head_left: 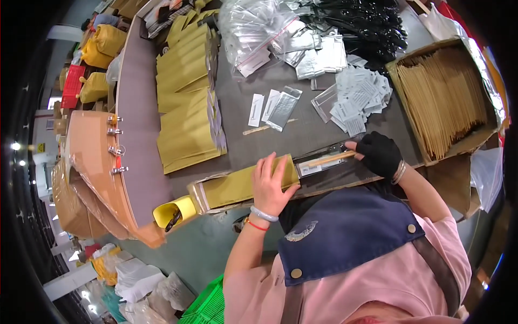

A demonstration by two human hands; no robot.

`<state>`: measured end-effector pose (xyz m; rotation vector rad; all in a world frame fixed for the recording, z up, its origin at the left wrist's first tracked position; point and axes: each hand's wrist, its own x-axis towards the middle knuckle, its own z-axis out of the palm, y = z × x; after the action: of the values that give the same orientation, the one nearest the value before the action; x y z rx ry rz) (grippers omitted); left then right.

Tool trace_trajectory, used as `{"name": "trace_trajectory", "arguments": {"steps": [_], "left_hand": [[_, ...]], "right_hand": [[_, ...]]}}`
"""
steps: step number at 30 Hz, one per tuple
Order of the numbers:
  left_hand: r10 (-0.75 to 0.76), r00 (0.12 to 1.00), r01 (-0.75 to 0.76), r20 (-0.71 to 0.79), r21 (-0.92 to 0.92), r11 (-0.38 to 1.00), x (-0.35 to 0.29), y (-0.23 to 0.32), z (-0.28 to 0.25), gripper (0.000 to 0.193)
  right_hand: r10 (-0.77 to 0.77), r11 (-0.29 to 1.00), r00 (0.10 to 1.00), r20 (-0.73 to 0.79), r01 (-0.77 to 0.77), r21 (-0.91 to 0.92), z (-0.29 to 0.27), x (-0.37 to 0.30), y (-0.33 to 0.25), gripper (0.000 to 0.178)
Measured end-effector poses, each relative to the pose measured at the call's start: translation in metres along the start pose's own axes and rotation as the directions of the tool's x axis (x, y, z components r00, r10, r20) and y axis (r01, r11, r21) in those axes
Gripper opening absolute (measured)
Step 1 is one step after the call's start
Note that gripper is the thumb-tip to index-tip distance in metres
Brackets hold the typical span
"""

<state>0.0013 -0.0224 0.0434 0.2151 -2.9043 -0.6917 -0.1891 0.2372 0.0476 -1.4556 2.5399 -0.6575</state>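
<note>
My left hand lies with its fingers spread over the right end of a long olive-gold paper sleeve at the table's front edge. My right hand, in a black fingerless glove, pinches the end of a thin wooden stick. The stick points left toward the sleeve's end. Under it is a clear packet with a white label card touching or close to the sleeve; whether my right fingers also grip this packet, I cannot tell. Beyond lie a silver foil packet and narrow white cards.
Stacked olive-gold sleeves stand at the left. A carton of wooden sticks is at the right. Farther back are printed white slips, foil packets, a clear bag and black plastic-wrapped items. A yellow holder hangs at front left.
</note>
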Motion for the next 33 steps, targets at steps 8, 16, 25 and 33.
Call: {"name": "trace_trajectory", "arguments": {"steps": [8, 16, 25, 33], "left_hand": [[0.029, 0.99, -0.041, 0.139, 0.081, 0.996, -0.018, -0.007, 0.014, 0.077], [0.149, 0.986, -0.157, 0.079, 0.102, 0.982, 0.004, 0.025, 0.016, 0.072], [0.192, 0.977, -0.198, 0.094, 0.057, 0.979, 0.018, 0.019, 0.038, 0.07], [0.307, 0.933, -0.33, 0.187, 0.107, 0.938, 0.03, 0.032, 0.025, 0.052]], "right_hand": [[0.075, 0.994, 0.948, 0.308, -0.096, 0.053, 0.029, -0.013, 0.009, 0.035], [-0.237, 0.924, 0.97, 0.052, 0.209, 0.319, 0.086, 0.014, -0.037, 0.021], [0.108, 0.857, 0.98, 0.169, -0.178, 0.483, 0.063, 0.025, -0.055, 0.024], [0.018, 0.997, 0.998, 0.06, -0.014, -0.076, 0.016, 0.008, -0.05, 0.056]]}}
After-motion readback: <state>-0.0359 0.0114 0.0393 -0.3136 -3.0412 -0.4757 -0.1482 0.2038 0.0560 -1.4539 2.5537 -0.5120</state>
